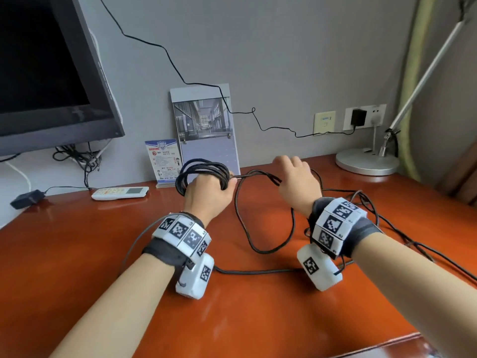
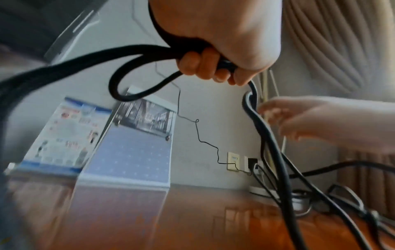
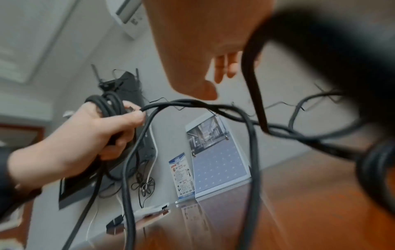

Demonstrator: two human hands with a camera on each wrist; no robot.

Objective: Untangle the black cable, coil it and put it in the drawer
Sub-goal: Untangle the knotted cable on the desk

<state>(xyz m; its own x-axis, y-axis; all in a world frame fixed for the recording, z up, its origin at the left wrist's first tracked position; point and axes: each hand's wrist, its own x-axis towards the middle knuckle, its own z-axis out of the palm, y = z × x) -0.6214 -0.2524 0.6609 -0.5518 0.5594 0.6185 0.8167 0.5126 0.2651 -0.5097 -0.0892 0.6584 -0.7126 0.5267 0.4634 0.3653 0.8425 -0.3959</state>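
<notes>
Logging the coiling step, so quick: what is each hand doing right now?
Left hand: closed, gripping the coiled loops of the black cable.
Right hand: fingers relaxed and open, cable strands running beneath them; no grip visible.

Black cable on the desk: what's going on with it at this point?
A person is winding the black cable into a coil. The left hand grips several finished loops above the desk. The right hand, fingers relaxed, guides the next stretch. Much cable lies loose on the desk; no drawer is visible.
</notes>
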